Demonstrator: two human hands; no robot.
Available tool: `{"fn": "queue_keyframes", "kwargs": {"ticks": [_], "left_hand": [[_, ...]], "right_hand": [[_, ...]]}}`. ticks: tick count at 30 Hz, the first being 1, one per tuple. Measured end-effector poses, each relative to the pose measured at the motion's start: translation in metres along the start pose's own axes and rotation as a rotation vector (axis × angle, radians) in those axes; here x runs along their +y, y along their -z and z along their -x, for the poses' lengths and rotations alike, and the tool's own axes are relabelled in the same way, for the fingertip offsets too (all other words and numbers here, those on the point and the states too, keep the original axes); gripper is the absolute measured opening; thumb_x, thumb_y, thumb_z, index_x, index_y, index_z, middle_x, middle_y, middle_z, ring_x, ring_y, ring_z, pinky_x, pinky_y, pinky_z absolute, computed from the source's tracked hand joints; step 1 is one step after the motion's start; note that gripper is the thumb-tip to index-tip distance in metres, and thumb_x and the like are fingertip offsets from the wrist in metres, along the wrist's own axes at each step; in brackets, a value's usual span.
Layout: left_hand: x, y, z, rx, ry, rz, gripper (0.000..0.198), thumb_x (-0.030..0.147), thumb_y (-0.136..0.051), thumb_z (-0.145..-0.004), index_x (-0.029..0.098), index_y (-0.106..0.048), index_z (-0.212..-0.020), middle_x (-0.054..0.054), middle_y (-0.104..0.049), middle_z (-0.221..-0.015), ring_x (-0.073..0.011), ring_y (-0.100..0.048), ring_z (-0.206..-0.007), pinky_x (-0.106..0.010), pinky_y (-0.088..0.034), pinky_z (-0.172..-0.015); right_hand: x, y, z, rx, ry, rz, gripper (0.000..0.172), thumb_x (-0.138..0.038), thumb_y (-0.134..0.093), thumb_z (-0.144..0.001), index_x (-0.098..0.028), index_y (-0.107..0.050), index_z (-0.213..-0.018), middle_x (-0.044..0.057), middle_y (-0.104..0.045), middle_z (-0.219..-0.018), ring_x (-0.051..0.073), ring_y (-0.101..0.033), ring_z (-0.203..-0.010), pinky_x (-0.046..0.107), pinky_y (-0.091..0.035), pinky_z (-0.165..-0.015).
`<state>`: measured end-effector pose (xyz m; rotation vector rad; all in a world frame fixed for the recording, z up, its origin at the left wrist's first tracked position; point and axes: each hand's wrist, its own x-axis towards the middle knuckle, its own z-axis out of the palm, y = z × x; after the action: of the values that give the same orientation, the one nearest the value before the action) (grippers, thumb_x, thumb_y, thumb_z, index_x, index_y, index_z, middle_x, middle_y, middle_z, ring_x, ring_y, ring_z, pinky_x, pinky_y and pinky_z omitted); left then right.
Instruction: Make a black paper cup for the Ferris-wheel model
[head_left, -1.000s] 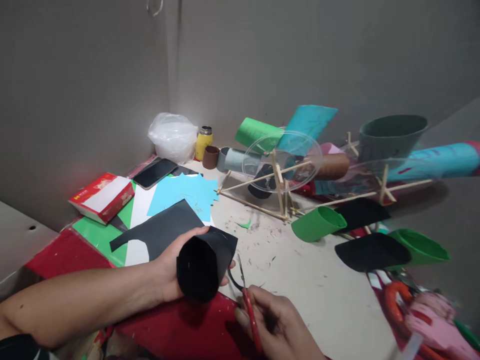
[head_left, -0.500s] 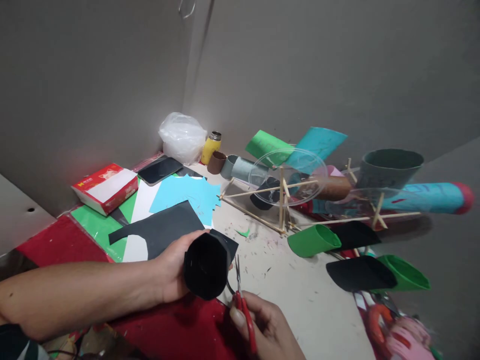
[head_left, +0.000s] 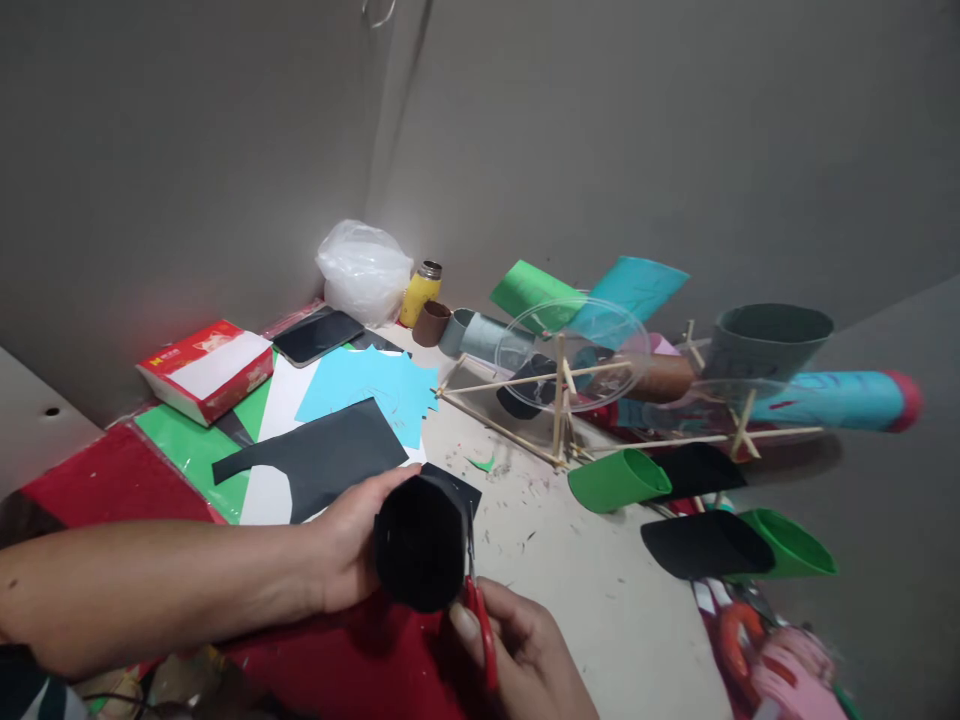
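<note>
Fingers of the right hand (head_left: 529, 645) are clamped on scissors (head_left: 485, 632), pointed forward beside black tube (head_left: 420, 545) gripped by left hand (head_left: 351, 540).

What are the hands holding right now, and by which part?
The left hand holds the black tube by its outer wall; the right hand holds the scissors by their red handles.

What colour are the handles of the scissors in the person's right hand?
The scissor handles are red, seen best in the head view.
</note>
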<state>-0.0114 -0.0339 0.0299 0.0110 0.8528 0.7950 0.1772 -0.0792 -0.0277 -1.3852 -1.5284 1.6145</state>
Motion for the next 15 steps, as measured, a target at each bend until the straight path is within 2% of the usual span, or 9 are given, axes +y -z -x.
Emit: {"fn": "queue_keyframes", "kwargs": {"ticks": [7, 12, 15], "left_hand": [[-0.001, 0.0, -0.001, -0.034, -0.074, -0.023, 0.03, 0.026, -0.054, -0.089, 0.011, -0.062, -0.065, -0.004, -0.062, -0.056, -0.0118, -0.057, -0.048, -0.021, -0.044, -0.05], [0.0, 0.001, -0.002, -0.012, -0.039, -0.067, 0.029, 0.024, -0.049, -0.088, 0.009, -0.064, -0.068, -0.007, -0.063, -0.059, -0.0162, -0.06, -0.052, -0.029, -0.051, -0.055], [-0.001, 0.005, -0.004, -0.04, -0.048, -0.069, 0.024, 0.024, -0.051, -0.086, 0.009, -0.065, -0.073, -0.009, -0.066, -0.065, -0.0188, -0.062, -0.057, -0.033, -0.053, -0.058]], "right_hand": [[-0.009, 0.001, 0.002, 0.024, -0.012, -0.084, 0.05, -0.061, -0.065, -0.079, -0.021, -0.039, -0.063, -0.008, -0.026, -0.055, 0.01, -0.023, -0.056, 0.025, -0.019, -0.052], [-0.023, 0.002, 0.005, -0.036, -0.007, -0.115, 0.054, -0.07, -0.061, -0.078, -0.02, -0.042, -0.066, -0.006, -0.028, -0.061, 0.01, -0.023, -0.058, 0.025, -0.017, -0.052], [-0.027, 0.003, 0.005, -0.069, -0.02, -0.085, 0.056, -0.073, -0.059, -0.077, -0.021, -0.042, -0.066, -0.006, -0.028, -0.06, 0.01, -0.022, -0.057, 0.026, -0.016, -0.051]]}}
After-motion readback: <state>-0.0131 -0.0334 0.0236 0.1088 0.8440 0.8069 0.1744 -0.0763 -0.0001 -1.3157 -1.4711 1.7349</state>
